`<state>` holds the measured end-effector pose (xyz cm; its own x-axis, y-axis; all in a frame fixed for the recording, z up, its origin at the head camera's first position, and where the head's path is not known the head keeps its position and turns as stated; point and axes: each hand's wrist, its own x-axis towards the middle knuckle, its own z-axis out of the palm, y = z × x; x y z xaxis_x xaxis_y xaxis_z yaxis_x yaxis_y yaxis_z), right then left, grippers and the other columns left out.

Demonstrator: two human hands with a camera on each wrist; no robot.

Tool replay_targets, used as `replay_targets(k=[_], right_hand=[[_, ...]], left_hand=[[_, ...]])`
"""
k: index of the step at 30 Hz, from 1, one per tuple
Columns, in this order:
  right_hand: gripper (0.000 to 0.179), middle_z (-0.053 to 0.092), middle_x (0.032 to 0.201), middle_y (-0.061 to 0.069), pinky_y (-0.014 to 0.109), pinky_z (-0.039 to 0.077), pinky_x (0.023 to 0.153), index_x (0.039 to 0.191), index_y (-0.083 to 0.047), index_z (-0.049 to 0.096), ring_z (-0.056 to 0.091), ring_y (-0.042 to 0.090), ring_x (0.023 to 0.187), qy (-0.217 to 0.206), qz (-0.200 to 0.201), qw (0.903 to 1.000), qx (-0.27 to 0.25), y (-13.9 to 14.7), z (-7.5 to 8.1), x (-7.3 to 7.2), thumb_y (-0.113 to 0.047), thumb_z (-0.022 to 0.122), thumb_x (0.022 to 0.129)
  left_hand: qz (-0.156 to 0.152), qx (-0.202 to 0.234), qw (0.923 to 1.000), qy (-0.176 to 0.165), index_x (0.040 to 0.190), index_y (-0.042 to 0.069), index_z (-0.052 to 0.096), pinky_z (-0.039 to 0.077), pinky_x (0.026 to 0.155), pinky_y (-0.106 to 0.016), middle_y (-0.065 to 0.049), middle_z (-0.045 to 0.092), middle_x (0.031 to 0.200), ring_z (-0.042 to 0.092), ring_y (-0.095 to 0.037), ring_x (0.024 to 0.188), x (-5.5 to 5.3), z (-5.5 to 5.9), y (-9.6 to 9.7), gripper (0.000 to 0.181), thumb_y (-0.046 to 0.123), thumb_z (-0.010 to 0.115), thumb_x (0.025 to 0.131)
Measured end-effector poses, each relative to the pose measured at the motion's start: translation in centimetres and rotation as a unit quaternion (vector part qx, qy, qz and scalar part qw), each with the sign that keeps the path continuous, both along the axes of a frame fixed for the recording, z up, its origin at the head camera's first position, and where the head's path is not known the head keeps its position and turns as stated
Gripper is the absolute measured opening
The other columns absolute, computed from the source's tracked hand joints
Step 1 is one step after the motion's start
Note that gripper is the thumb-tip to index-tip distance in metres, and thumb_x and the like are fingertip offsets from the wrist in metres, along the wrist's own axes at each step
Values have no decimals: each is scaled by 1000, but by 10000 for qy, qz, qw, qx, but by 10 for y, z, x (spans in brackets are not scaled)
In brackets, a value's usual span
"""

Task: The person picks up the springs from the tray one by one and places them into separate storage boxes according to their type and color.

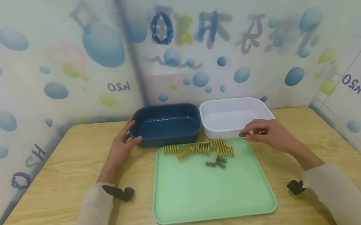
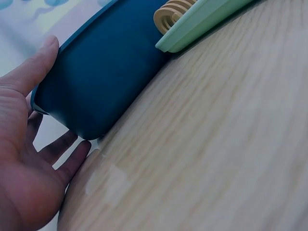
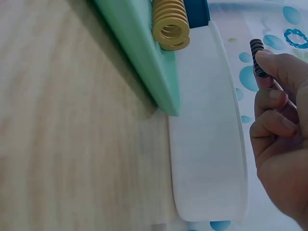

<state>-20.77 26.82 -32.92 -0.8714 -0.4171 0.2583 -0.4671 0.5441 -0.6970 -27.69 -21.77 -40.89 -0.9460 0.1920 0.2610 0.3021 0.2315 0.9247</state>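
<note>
A dark coil spring is fingertip-pinched by the right hand at the near-right side of the white bin, presumably for fine control, while the navy bin is touched at its left end, apparently for steadying, by the spread left hand.

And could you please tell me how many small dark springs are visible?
4: three dark springs lie clustered on the green tray, and a fourth is in the right hand's grip. Any behind the white bin's near wall would be hidden.
</note>
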Motion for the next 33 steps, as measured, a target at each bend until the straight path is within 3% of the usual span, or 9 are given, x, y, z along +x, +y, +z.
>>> replay_targets(k=[10,24,28,33], right_hand=[[17,68,97,4,23,42,55,105,-7,72,51,17,71,32,-217,9997,-57,-6,11,-17,-10,69,88],[20,68,102,3,25,41,58,108,-10,72,51,21,76,-31,-447,9982,397,-18,21,-42,-12,68,89],[20,70,102,4,26,41,59,108,-8,73,51,23,76,-74,-488,9981,376,-21,18,-53,-9,69,89],[22,70,106,2,27,43,61,111,-14,73,52,23,78,-214,-581,9974,357,-16,-2,-78,-16,69,89]], left_hand=[[-5,9,10000,-11,150,12,33,30,107,-45,7,15,158,29,-37,136,0,1,-1,65,13,64,93],[-7,55,10000,-54,150,13,33,26,109,-50,7,15,158,27,-35,138,2,3,1,66,14,65,92],[-12,51,10000,-50,150,13,33,27,108,-49,7,15,158,27,-35,137,2,3,1,65,13,64,93],[-11,20,10000,-29,150,13,33,28,108,-47,6,15,158,28,-35,137,2,2,1,65,14,64,93]])
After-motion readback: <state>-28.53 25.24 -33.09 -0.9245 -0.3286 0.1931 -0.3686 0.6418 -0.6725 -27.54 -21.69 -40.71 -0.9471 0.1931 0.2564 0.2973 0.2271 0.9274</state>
